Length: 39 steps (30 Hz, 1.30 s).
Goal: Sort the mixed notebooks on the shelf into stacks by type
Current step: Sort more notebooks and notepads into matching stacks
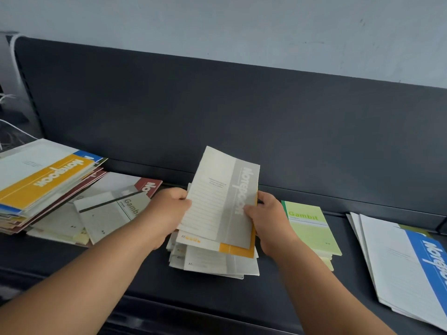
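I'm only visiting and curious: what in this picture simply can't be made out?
Head view, all of it:
Small print on the grey notebook: blurred, too small.
Covers in the middle stack: hidden under that notebook.
Blue notebook pile: cut off by the right edge.
Mixed pile: cut off by the left edge; lower covers buried.

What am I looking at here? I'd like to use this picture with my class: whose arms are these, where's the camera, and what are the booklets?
There is no machine: a person wears a camera on the head, looking down at their own arms. The left hand and right hand grip a grey-banded notebook by its sides, above a small pile on a dark shelf. To the left lies a mixed heap; to the right, a green-topped stack, then a blue-banded stack. They are sorting notebooks by type.
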Available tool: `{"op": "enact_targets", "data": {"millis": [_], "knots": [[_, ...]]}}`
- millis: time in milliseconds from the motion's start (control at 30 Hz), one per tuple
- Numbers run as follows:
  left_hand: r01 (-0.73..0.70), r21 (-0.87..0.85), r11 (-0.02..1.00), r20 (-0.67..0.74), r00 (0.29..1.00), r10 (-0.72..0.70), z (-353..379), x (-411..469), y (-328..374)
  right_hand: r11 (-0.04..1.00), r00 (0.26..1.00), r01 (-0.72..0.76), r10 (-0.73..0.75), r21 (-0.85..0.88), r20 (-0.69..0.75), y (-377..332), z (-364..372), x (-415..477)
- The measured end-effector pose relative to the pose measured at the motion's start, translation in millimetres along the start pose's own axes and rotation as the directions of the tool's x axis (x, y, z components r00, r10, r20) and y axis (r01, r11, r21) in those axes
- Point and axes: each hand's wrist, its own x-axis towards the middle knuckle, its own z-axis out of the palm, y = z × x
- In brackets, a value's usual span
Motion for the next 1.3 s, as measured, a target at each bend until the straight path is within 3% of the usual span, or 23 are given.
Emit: {"op": "enact_targets", "data": {"millis": [100, 233, 367, 467, 600, 733, 867, 1067, 1300], "knots": [[-0.087, 0.280, 0.956, -0.004, 0.996, 0.092, 3, 0, -17, 0.988, 1.000, -0.017, 0.016, -0.153, -0.013, 9, 4, 6], [-0.088, 0.521, 0.849, 0.028, 0.996, 0.086, 6, 1, -35, 0.940, 0.998, 0.036, -0.049, -0.340, -0.030, 22, 13, 9], [-0.117, 0.590, 0.799, 0.028, 0.992, 0.124, -6, 3, -44, 0.845, 0.997, 0.032, -0.064, -0.534, -0.042, 23, 21, 1], [-0.113, 0.632, 0.767, -0.051, 0.981, 0.187, -31, 9, -49, 0.715, 0.983, 0.073, -0.171, -0.695, -0.073, 15, 35, -8], [-0.064, 0.729, 0.682, -0.138, 0.961, 0.239, -73, 21, -67, 0.744, 0.953, 0.289, -0.284, -0.602, 0.106, -10, 82, -25], [0.037, 0.819, 0.572, -0.134, 0.983, 0.128, -110, 30, -94, 0.785, 0.951, 0.289, -0.171, -0.547, 0.258, -19, 144, -25], [0.128, 0.849, 0.513, -0.126, 0.991, -0.038, -137, 32, -117, 0.725, 0.939, 0.296, -0.100, -0.622, 0.330, -24, 191, -16], [0.087, 0.838, 0.539, -0.067, 0.996, -0.057, -148, 34, -131, 0.725, 0.981, 0.107, 0.035, -0.680, 0.192, -20, 222, 3], [-0.025, 0.772, 0.635, 0.020, 1.000, 0.015, -157, 44, -142, 0.857, 0.971, -0.158, 0.225, -0.491, 0.081, -21, 225, 7]]}}
